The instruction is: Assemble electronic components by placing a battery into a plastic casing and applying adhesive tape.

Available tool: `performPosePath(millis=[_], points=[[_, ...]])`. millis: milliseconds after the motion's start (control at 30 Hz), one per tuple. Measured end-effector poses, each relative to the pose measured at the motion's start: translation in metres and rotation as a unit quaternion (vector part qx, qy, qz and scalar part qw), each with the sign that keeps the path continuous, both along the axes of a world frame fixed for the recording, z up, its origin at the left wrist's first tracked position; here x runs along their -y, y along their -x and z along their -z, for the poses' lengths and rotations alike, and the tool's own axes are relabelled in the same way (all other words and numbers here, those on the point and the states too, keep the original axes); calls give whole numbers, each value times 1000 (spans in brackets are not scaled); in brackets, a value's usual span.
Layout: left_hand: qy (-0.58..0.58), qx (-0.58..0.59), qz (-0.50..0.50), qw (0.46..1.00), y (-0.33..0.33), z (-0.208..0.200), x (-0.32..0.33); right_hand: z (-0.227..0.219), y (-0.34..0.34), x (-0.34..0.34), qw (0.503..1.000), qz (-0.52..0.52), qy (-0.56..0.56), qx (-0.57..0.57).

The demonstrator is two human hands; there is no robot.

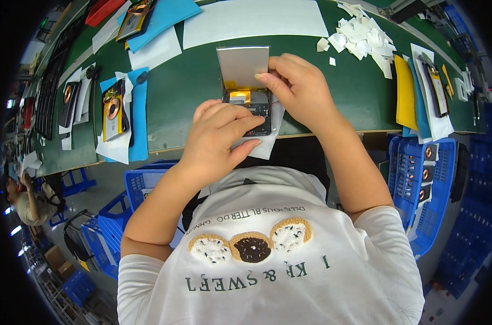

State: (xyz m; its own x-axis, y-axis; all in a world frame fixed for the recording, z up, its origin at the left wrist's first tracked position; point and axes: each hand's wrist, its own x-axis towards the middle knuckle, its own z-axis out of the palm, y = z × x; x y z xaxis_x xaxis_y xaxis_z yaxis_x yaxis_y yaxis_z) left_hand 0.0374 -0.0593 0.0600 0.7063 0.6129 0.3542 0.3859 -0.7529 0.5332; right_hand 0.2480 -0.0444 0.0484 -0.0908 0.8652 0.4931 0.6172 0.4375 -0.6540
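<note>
Panel point(244, 64): smooth, metal-like, faint sheen. Film point(239, 97): glossy amber, plastic-looking. Tabletop point(173, 105): smooth, matt green. Scraps point(360, 38): matt white paper. Crate point(442, 179): perforated blue plastic. Shirt point(338, 260): matt white cloth. Coil point(108, 110): copper-toned metal, shiny.

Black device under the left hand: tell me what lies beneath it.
A white sheet shows beyond the near and right edges of the black device. Anything else beneath is hidden by it and the left hand.
</note>
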Motion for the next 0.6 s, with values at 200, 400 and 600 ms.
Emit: performPosePath(millis=[200, 400, 600], points=[[-43, 38, -14, 998, -1, 8, 18, -6, 5, 13, 1000, 4, 28, -12], [-143, 41, -72, 986, 12, 0, 39, -27, 21, 17, 1000, -6, 14, 16], [-128, 7, -36, 991, 19, 0, 53, -34, 25, 33, 999, -23, 45, 6]])
